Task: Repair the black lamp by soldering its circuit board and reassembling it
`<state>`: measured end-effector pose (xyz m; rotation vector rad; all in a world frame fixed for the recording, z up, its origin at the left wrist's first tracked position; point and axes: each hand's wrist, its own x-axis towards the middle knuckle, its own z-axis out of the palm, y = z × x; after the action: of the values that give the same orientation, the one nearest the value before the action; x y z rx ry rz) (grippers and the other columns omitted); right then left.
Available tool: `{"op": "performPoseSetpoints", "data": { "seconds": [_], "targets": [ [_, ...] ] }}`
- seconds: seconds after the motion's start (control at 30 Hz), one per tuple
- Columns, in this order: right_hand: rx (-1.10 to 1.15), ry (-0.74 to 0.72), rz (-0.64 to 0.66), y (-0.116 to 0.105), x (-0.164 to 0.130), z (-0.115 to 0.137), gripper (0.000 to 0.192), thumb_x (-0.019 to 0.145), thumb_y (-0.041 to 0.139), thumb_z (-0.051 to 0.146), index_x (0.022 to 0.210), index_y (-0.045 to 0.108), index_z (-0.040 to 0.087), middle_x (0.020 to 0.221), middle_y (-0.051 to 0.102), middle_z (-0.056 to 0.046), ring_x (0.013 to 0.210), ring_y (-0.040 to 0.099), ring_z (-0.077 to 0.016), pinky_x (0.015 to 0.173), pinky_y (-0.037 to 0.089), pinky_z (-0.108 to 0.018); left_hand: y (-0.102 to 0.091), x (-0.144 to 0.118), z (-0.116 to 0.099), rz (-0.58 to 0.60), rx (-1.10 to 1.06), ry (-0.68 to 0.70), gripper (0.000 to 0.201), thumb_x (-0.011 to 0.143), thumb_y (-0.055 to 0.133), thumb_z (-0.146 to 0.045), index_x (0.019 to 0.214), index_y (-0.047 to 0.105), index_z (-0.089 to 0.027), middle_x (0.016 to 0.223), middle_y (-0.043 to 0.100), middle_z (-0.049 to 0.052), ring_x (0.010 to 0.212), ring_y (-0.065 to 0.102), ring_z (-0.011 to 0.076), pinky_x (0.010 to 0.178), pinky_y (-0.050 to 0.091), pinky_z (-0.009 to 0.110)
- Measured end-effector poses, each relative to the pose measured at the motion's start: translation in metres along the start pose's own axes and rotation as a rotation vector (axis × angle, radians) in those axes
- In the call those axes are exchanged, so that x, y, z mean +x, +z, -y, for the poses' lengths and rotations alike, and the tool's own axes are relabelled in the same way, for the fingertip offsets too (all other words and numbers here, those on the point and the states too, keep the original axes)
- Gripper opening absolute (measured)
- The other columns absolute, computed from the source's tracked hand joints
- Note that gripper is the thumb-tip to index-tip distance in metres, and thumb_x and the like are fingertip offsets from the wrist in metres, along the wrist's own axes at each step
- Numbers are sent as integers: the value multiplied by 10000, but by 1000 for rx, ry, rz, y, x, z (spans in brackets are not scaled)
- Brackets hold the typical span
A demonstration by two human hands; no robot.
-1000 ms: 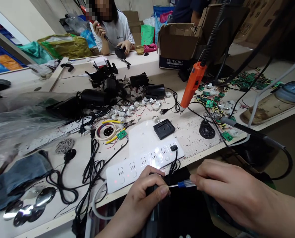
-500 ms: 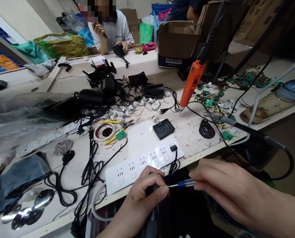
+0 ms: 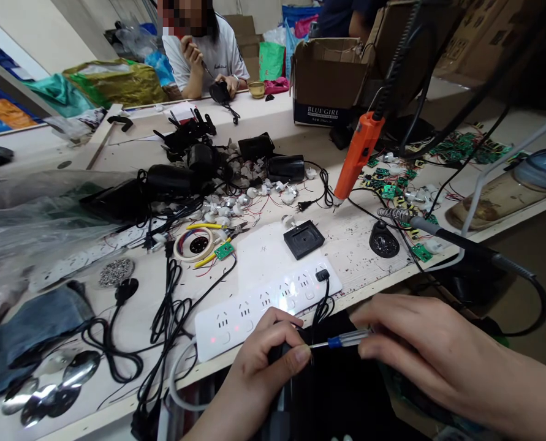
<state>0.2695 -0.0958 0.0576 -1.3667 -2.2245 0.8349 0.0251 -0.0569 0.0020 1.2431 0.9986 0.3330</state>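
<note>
Just below the table edge, my left hand [image 3: 273, 361] is wrapped round a black cylindrical housing [image 3: 291, 395], whose lower part runs down out of view. A small screwdriver [image 3: 341, 339] with a clear and blue handle points left. Its thin shaft reaches my left thumb tip, and the tip at the housing is hidden behind it. My right hand [image 3: 420, 355] holds the handle's end loosely between thumb and fingers. A white power strip [image 3: 263, 309] lies on the table right above my left hand.
A black square block [image 3: 304, 239] sits behind the strip. An orange electric screwdriver [image 3: 359, 156] hangs over the table. A soldering iron [image 3: 466, 239] juts out at right near green circuit boards [image 3: 466, 147]. Black housings [image 3: 171, 179] and cords clutter the left. A co-worker [image 3: 208, 55] sits opposite.
My right thumb and fingers have parted slightly on the screwdriver handle and show more of its end. My left hand stays on the housing. Across the table, the co-worker's raised hand has shifted a little.
</note>
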Motion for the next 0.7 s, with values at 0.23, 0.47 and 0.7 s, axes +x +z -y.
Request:
{"op": "performPoseSetpoints", "data": {
  "seconds": [0.23,0.47,0.7],
  "targets": [
    [-15,-20,27,1,0,1,134,1013,423,145,957,540,180,855,550,-20,728,544,-150,641,425,-271,0,1,-3,23,34,7,333,837,608,-529,741,626,-211,1063,517,53,1178,446,255,1041,272,343],
    [40,-52,42,1,0,4,213,971,327,49,889,465,189,919,517,-51,767,531,-151,651,443,-257,2,-1,-3,9,9,5,359,836,603,-542,709,613,-206,1056,518,51,1160,453,261,1045,269,352],
    [-12,82,60,4,-1,-1,88,1019,477,238,961,537,209,782,577,6,661,563,-148,592,407,-262,0,0,-3,15,25,7,359,834,607,-534,692,595,-204,1036,516,49,1157,452,262,1028,285,350]
  ]
}}
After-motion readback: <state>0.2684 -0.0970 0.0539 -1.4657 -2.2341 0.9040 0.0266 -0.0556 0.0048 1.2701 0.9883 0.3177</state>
